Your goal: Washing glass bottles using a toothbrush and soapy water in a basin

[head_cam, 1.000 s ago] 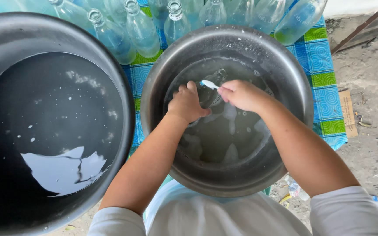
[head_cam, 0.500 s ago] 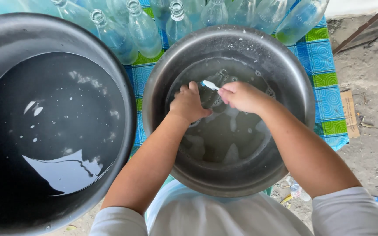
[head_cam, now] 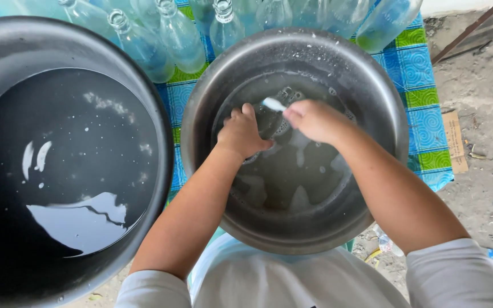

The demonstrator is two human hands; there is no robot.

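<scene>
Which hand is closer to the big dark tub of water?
The left hand. It sits in the metal basin on the side toward the dark tub; the right hand is farther over, holding a white brush.

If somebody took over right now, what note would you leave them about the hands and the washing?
Left hand: grip closed on a glass bottle lying in the soapy water of the metal basin.
Right hand: grip closed on a white brush at the bottle.
Clear bottles lie on the blue-green cloth behind.
Dark tub of water on the left.
Done: cannot tell how many are clean.
Left: the bottle in hand.
</scene>
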